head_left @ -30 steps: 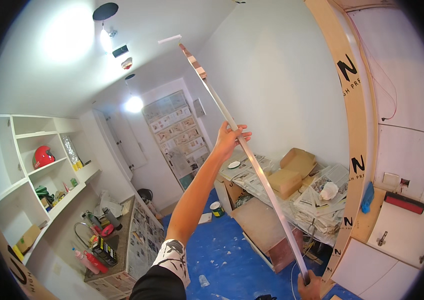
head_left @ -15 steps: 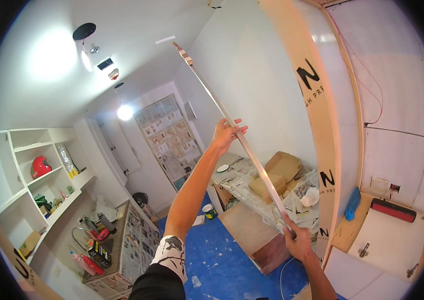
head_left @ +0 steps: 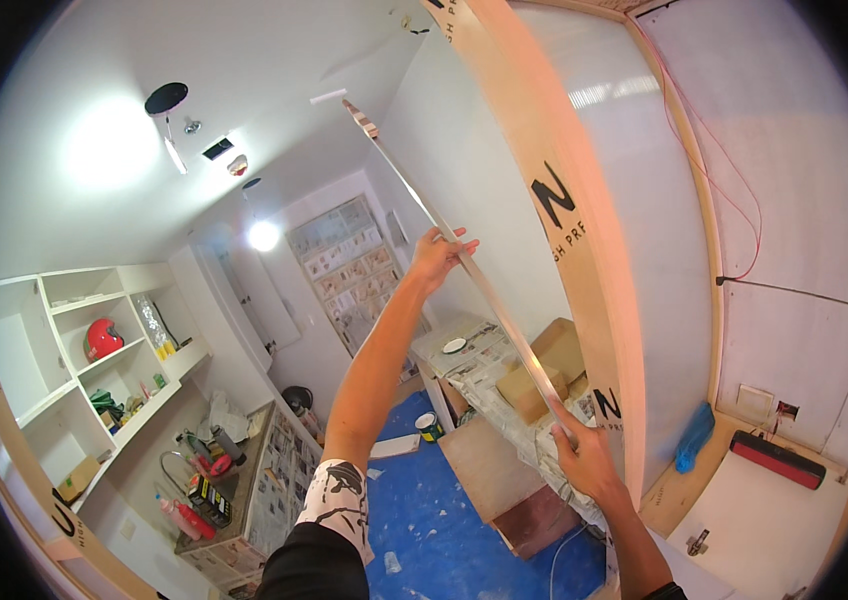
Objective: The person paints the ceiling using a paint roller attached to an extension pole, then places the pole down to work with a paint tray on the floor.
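A long pale pole (head_left: 496, 308) slants up from lower right to upper left. At its far end a white paint roller (head_left: 328, 96) appears against the ceiling; whether it touches cannot be told. My left hand (head_left: 434, 258) is around the middle of the pole, with some fingertips sticking out past it. Lower down, my right hand (head_left: 589, 462) is closed around the pole's near end. Behind the pole, cardboard boxes (head_left: 544, 375) lie on a counter (head_left: 479, 362) covered with newspaper.
A wooden door frame (head_left: 574, 250) rises close on my right. Blue sheeting (head_left: 419, 520) covers the floor, with an open paint can (head_left: 429, 426) and brown boards (head_left: 504, 480) on it. White shelves (head_left: 59, 330) hold a red helmet (head_left: 103, 340). A hanging bulb (head_left: 264, 236) glows.
The view has shifted, so the door frame stands further left in the picture. My right hand has come slightly up and left with the pole. Both hands keep their hold.
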Available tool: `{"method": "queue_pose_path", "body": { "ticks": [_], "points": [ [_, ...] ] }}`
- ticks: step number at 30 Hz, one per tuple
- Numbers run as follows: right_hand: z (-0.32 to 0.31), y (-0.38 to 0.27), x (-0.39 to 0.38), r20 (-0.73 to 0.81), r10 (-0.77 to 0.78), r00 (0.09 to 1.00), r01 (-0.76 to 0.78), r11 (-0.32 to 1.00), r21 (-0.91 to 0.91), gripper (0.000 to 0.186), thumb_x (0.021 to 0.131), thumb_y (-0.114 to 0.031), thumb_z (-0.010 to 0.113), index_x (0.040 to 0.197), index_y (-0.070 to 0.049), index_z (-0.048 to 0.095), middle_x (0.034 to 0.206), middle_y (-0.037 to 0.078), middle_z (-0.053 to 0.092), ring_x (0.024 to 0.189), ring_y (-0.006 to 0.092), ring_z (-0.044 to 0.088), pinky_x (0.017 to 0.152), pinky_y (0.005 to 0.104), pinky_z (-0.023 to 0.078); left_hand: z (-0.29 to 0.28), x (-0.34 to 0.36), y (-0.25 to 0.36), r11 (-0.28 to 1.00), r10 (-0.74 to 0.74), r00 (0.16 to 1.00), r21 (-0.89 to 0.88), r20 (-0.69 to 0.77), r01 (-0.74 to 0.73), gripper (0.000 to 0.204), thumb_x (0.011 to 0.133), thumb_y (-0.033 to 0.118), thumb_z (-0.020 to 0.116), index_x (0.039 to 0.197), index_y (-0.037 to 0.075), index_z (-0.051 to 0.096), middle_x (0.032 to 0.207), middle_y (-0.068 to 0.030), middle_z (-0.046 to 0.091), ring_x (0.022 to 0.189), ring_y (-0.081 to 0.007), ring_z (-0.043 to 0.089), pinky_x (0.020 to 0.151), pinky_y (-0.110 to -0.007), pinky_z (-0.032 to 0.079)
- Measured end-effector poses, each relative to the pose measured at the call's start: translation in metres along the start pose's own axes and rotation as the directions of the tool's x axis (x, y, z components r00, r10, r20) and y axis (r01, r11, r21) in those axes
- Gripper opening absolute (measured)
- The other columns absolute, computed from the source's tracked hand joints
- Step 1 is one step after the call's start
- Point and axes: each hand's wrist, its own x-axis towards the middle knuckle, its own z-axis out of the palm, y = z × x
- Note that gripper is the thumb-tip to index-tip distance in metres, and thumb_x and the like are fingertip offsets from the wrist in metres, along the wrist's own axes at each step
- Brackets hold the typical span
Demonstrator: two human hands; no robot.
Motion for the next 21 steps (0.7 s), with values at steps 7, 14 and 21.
{"method": "queue_pose_path", "body": {
  "ticks": [7,14,21],
  "points": [
    [-0.014,-0.009,0.025,-0.053,-0.131,0.99,0.13,0.991,-0.016,0.045,0.091,-0.01,0.055,0.136,-0.014,0.051,0.058,0.024,0.053,0.045,0.0272,0.052,0.052,0.0371,0.044,0.009,0.023,0.037,0.999,0.046,0.999,-0.025,0.0,-0.046,0.059,0.084,-0.014,0.047,0.137,-0.014,0.021,0.141,-0.0225,0.033,0.117,-0.0377,0.054,0.094,-0.037,0.053],
    [-0.046,-0.038,-0.006,0.028,-0.039,0.999,0.04,0.999,-0.01,0.044,0.092,-0.009,0.055,0.135,-0.01,0.05,0.06,0.023,0.055,0.049,0.0274,0.053,0.052,0.0362,0.043,0.048,-0.012,0.073,0.995,0.063,0.998,0.077,0.012,-0.064,0.052,0.088,-0.01,0.046,0.136,-0.014,0.026,0.142,-0.0197,0.035,0.117,-0.0353,0.053,0.094,-0.037,0.052],
    [-0.077,-0.027,-0.092,-0.024,-0.079,0.997,0.08,0.996,0.025,0.045,0.09,-0.005,0.055,0.135,-0.007,0.05,0.066,0.021,0.059,0.051,0.0301,0.055,0.053,0.0359,0.045,0.11,-0.094,0.097,0.986,0.048,0.996,0.154,0.071,-0.058,0.048,0.092,-0.002,0.047,0.137,-0.01,0.031,0.143,-0.016,0.039,0.12,-0.0297,0.053,0.098,-0.04,0.048]
  ]
}}
